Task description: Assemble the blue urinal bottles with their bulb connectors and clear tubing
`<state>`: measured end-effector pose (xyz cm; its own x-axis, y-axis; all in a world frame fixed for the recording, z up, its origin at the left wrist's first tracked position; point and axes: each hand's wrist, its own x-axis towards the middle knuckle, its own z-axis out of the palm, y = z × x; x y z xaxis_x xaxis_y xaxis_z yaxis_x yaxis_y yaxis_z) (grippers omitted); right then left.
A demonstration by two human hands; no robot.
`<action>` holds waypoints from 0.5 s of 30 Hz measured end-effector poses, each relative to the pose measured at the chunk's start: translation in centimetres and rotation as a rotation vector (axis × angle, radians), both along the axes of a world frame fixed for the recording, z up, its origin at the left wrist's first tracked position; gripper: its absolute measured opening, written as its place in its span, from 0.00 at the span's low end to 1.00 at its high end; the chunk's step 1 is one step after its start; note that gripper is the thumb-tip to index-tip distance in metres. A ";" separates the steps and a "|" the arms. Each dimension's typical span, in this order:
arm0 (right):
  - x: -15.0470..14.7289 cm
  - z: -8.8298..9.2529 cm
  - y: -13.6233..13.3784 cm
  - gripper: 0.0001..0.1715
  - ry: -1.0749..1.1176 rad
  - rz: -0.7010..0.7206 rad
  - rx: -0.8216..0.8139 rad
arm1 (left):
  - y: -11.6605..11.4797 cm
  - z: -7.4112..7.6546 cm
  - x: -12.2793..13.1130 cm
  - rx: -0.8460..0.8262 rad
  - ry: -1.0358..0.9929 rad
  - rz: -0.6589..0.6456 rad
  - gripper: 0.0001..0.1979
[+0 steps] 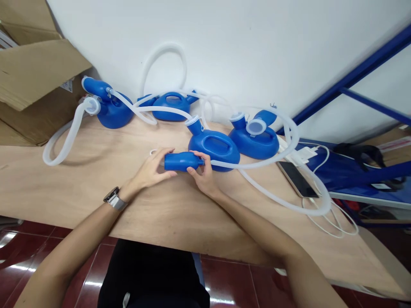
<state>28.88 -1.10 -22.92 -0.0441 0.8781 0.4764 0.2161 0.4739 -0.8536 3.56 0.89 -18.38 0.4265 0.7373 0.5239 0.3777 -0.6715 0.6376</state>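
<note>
My left hand (pixel 150 171) is wrapped round the wide end of a blue plastic funnel piece (pixel 181 161) lying sideways over the wooden table (pixel 96 192). My right hand (pixel 203 173) pinches the funnel's narrow end where a translucent white tube (pixel 272 160) joins it. The tube loops right and back toward a blue jug with a handle (pixel 214 147) just behind my hands. A watch sits on my left wrist.
Three more blue jugs stand along the white wall: one at left (pixel 111 109) with a ribbed hose (pixel 64 141), one in the middle (pixel 170 105), one at right (pixel 255 137). A phone (pixel 297 179) with white cables lies right. A cardboard box (pixel 35 77) is at far left.
</note>
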 end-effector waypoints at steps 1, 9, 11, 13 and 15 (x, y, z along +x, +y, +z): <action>-0.1 0.2 -0.1 0.35 -0.013 0.053 -0.002 | -0.3 0.0 0.4 -0.014 0.008 0.012 0.32; 0.5 1.2 1.4 0.29 0.130 0.028 -0.080 | 0.2 0.9 -0.5 -0.055 -0.128 0.282 0.24; 0.7 1.1 1.8 0.28 0.143 0.060 -0.101 | 0.4 1.0 -0.6 -0.090 -0.125 0.274 0.23; 0.8 0.8 2.1 0.29 0.178 0.059 -0.082 | 0.3 1.0 -0.3 -0.146 -0.142 0.272 0.23; 0.8 0.7 2.3 0.28 0.200 0.032 -0.047 | 0.1 0.8 0.2 -0.203 -0.167 0.268 0.23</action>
